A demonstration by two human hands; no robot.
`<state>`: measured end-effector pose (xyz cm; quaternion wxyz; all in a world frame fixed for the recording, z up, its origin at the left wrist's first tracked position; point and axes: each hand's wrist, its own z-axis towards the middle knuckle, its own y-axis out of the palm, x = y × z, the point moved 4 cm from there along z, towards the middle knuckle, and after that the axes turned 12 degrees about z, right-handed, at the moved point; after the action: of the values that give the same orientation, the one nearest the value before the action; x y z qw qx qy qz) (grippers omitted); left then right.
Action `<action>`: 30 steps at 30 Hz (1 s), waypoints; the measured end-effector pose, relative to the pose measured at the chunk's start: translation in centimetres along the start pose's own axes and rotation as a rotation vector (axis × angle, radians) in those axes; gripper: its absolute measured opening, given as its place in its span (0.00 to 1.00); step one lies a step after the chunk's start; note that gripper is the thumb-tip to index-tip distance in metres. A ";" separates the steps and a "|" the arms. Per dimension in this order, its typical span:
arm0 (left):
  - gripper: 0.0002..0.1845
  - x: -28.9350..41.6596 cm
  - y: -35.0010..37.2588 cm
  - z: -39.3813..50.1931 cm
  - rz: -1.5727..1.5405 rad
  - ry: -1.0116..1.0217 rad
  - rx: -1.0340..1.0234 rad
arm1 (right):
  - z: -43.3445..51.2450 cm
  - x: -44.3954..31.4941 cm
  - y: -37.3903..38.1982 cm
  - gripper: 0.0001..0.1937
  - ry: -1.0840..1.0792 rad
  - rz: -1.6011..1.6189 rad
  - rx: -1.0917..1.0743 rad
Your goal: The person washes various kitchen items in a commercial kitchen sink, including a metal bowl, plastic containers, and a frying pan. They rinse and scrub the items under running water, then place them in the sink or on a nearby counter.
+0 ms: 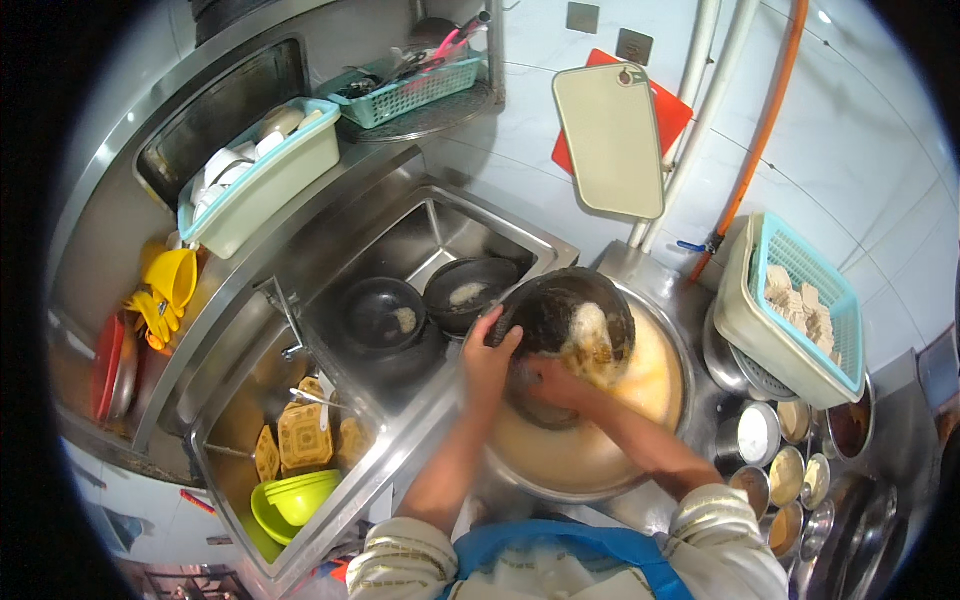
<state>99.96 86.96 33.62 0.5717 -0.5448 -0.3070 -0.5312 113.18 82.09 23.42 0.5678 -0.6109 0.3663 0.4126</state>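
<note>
My left hand (491, 356) grips the near left rim of a dark round bowl (551, 300), possibly a small pan. The bowl is tilted above a wide steel basin (679, 405) of cloudy, tan liquid. Whitish suds and brownish liquid run over the bowl's inner right side. Against the bowl's lower edge is my right hand (555, 386), blurred, its fingers partly hidden; whether it holds anything is unclear. Two similar black bowls, one at left (371, 307) and one at right (484, 277), sit in the sink beside the basin, each with foamy residue inside.
A second sink compartment holds yellow patterned dishes (306, 435) and lime-green bowls (304, 499) below a faucet (285, 319). A bin with a blue basket (810, 277) stands at right above steel containers (757, 431). A dish bin (277, 180) rests on the upper shelf.
</note>
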 end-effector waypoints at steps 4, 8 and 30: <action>0.23 0.2 0.3 0.0 -0.121 -0.070 -0.065 | -2.4 1.3 -2.7 0.29 0.089 -0.338 -0.341; 0.23 0.4 0.5 0.0 -0.157 0.021 -0.015 | -3.3 -0.8 -6.5 0.26 0.112 -0.463 -0.354; 0.34 -9.4 5.8 8.8 -0.162 -0.205 -0.450 | -3.7 2.2 0.7 0.23 -0.143 -0.255 -0.027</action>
<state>105.13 96.92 25.10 0.3578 -0.6828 -0.2802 -0.5721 113.70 78.43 21.19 0.6320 -0.6291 0.2388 0.3845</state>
